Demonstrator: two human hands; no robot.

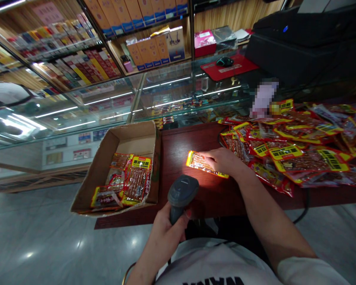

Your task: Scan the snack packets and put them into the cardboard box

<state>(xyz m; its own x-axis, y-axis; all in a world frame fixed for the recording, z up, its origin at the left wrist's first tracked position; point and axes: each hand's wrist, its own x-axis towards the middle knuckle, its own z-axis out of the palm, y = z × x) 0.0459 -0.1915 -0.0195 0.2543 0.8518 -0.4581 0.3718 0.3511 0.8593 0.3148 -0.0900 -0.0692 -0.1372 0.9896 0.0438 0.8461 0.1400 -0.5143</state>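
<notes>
My left hand (169, 227) is wrapped round the handle of a dark grey barcode scanner (183, 189). The scanner's head points away from me, and bright light falls on a snack packet (195, 160) just beyond it. Closed on that packet's right part is my right hand (222, 160); its fingertips are partly hidden. The packet is red and yellow with brown strips showing through, and it is over the dark red tabletop (178, 142). Left of the scanner, an open cardboard box (111, 138) holds several similar packets (138, 182).
A large heap of the same packets (302, 152) covers the table's right side. Behind stands a glass counter (154, 87) with a mouse (224, 61) on a red mat (240, 71). A black cable (305, 206) hangs over the front edge. Part of a person (10, 93) shows at far left.
</notes>
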